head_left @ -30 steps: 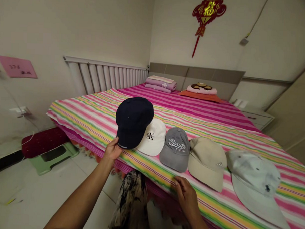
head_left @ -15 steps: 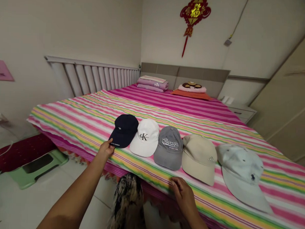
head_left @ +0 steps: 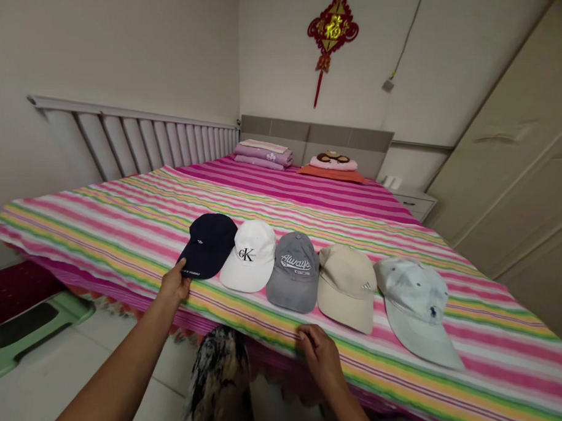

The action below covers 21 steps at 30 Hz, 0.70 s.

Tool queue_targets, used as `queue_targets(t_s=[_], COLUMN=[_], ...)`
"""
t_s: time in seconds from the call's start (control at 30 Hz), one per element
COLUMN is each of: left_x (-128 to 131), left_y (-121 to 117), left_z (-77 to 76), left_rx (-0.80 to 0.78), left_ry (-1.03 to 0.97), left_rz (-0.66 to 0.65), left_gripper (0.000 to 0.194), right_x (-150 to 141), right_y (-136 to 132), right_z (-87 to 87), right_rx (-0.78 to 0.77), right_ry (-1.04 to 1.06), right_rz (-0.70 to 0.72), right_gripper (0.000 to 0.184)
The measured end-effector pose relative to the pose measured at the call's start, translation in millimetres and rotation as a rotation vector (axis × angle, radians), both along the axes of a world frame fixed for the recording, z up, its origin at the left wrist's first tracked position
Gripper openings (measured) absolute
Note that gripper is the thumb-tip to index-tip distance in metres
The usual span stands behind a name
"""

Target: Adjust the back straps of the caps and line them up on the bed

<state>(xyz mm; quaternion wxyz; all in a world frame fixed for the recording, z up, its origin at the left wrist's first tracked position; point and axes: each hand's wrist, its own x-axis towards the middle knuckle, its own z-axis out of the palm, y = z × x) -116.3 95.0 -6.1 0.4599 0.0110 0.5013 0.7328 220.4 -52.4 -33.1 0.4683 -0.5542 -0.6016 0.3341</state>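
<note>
Along the near edge of the striped bedspread (head_left: pixel 500 378), left to right: left grip (head_left: pixel 174 282), fingers together at the brim of a navy baseball cap (head_left: pixel 207 246), touching it; clamped or merely resting, cannot tell. Cap lies on the bedspread just right of that grip. Next, side by side: white cap (head_left: pixel 248 257) with CK lettering, grey "Always" cap (head_left: pixel 293 272), beige cap (head_left: pixel 346 288), pale blue cap (head_left: pixel 413 307), farthest right of it. Right grip (head_left: pixel 319 353), fingers slightly apart, holding nothing, sits at the bedspread edge just below the grey and beige caps.

CK on white cap (head_left: pixel 248 255), Always on gray cap (head_left: pixel 292 272)
</note>
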Motion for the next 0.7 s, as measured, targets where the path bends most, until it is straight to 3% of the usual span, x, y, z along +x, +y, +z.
queue_targets(t_s=[0.13, 0.27, 0.37, 0.47, 0.57, 0.7], left_x=[36.3, 81.3, 101.9, 109.8, 114.6, 124.2], left_y=[-30.5, -62.3, -74.5, -74.4, -66.4, -54.4], left_z=[-10.9, -21.7, -20.5, -14.8, -10.5, -11.1], left_rx=[-0.024, -0.059, -0.08, -0.084, -0.072, -0.048], left_ry=[0.005, -0.049, -0.072, -0.076, -0.071, -0.035], left_rz=[0.017, -0.219, -0.398, -0.526, -0.615, -0.597], left_gripper=[0.014, 0.017, 0.01, 0.004, 0.003, 0.003], right_x=[-6.2, -6.4, 8.7, 32.1, 51.7, 64.0], right_y=[9.1, 17.0, 13.8, 6.2, 5.6, 16.9], right_z=[-3.0, -5.2, 0.2, 10.5, 20.1, 23.6], right_rx=[-0.117, -0.32, -0.391, -0.411, -0.455, -0.474], right_ry=[0.178, 0.461, 0.688, 0.881, 1.009, 1.118], right_rz=[-0.04, -0.154, -0.306, -0.466, -0.52, -0.541], right_gripper=[0.022, 0.033, 0.033, 0.024, 0.018, 0.015])
